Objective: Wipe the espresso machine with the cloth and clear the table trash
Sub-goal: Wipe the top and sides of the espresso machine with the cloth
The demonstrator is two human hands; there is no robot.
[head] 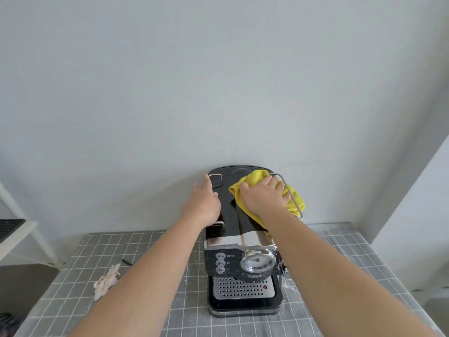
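Note:
A black and chrome espresso machine (239, 259) stands on the table against the wall. My right hand (264, 195) presses a yellow cloth (252, 178) flat on the machine's glossy top, near the right wire rail. Resting on the top's left edge, my left hand (202, 203) has its fingers stretched toward the left rail and holds nothing. A crumpled white tissue (105, 284) lies on the table to the left of the machine, beside my left forearm. A small dark scrap (126, 262) lies just behind it.
The table wears a grey checked cloth (80, 263). A white shelf frame (21, 229) stands off the table's left side. A white wall rises directly behind the machine, and another wall closes in at the right.

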